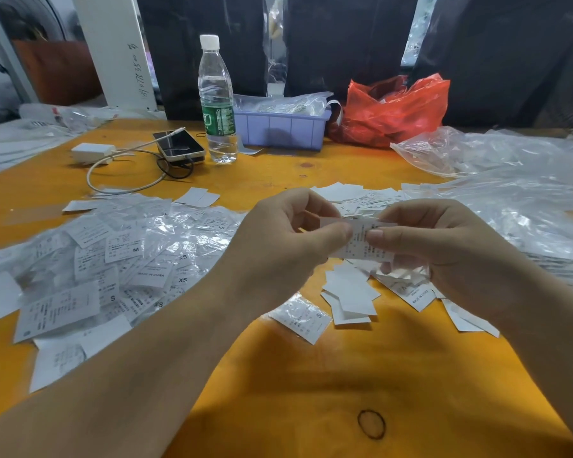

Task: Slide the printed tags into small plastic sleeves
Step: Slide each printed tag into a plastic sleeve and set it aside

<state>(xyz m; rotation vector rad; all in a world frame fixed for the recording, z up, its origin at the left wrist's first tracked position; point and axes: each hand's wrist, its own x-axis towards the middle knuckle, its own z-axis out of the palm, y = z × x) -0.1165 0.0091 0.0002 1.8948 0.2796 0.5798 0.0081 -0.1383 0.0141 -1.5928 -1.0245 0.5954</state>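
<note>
Tag (361,241), white with black print, pinched two-handed.

Even, bright overhead light. Soft forearm shadows on the orange table (278,180). Specular glare on the plastic sheeting (510,193) (right side worst). Wide-angle bowing at the edges; slight blur at the fingertips.

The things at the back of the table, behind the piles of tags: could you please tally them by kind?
Water bottle: 1
Phone: 1
White charger: 1
Purple tray: 1
Red plastic bag: 1
Total: 5
</note>
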